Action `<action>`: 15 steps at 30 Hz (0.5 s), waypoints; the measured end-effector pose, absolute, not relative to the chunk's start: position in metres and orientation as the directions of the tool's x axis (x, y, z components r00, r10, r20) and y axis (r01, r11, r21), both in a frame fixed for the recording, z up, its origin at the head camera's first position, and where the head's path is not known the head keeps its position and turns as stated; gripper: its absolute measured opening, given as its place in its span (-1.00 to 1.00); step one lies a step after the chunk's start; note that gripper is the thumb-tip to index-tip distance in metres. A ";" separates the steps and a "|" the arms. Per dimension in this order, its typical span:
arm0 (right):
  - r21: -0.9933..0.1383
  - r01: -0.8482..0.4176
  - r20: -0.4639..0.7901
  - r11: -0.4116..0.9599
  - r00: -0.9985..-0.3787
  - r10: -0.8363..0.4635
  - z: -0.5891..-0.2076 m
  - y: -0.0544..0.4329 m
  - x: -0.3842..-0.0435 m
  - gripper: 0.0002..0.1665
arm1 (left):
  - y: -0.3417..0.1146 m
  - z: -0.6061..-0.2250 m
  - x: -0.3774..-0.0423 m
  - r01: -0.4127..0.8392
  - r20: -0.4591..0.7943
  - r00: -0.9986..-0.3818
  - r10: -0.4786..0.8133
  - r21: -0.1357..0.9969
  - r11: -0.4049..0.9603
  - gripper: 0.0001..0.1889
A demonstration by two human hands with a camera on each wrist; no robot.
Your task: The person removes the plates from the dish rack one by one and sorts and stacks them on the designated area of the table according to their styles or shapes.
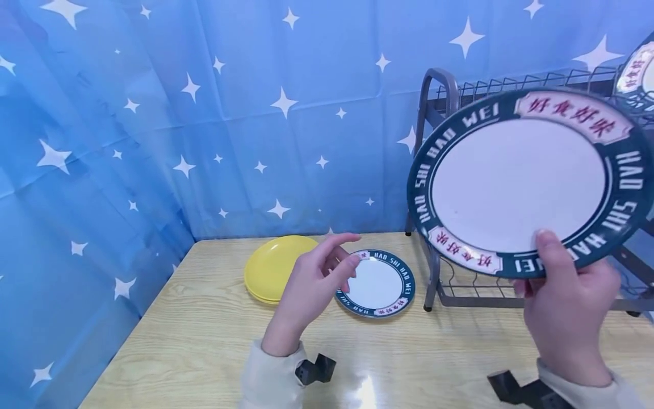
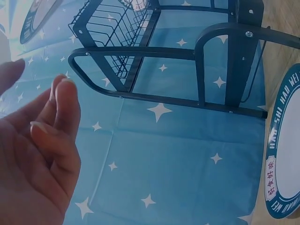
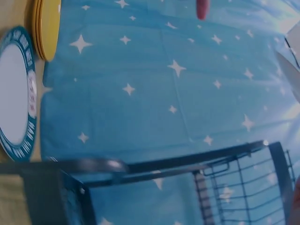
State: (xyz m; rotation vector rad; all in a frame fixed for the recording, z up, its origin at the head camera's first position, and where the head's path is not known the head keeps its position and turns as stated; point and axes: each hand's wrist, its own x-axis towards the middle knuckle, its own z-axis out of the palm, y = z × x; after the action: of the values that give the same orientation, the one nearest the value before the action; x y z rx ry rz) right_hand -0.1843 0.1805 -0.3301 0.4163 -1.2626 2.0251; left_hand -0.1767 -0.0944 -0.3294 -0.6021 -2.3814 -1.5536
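My right hand [image 1: 572, 315] grips a white plate with a dark green lettered rim [image 1: 516, 187], thumb on its upper face and fingers beneath. The plate is tilted and raised in front of the dish rack [image 1: 434, 272]. My left hand [image 1: 314, 278] hovers over the table with loosely bent fingers and holds nothing; the left wrist view shows its palm side. Behind it, a matching green-rimmed plate [image 1: 378, 284] lies on the table, partly hidden by the fingers. In the right wrist view only a sliver of the right hand shows at the edge.
Stacked yellow plates [image 1: 276, 267] sit at the table's back left, beside the green-rimmed one. Another green-rimmed plate [image 1: 633, 74] stands in the rack's upper tier at far right. A blue star-patterned curtain [image 1: 286, 147] hangs behind the wooden table [image 1: 194, 341].
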 end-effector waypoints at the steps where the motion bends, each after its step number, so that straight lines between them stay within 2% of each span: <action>1: -0.673 -0.688 0.578 -0.271 -0.718 0.388 -0.333 0.178 -0.183 -0.61 | -0.095 -0.333 -0.179 0.478 0.422 -0.878 0.228 0.806 0.350 -0.67; 7: -0.733 -0.648 0.571 -0.207 -0.751 0.332 -0.343 0.172 -0.180 -0.60 | -0.093 -0.347 -0.188 0.539 0.458 -0.839 0.295 0.776 0.328 -0.63; 15: -0.827 -0.560 0.550 0.042 -0.793 0.261 -0.353 0.169 -0.182 -0.67 | -0.084 -0.326 -0.172 0.535 0.436 -0.840 0.323 0.767 0.354 -0.59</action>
State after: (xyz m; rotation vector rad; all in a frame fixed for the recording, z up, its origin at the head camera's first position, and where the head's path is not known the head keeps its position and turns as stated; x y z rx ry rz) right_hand -0.1818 0.1688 -0.3533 0.3022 -1.7414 1.8112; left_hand -0.1718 -0.0838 -0.3256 -0.7740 -2.4056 -1.4851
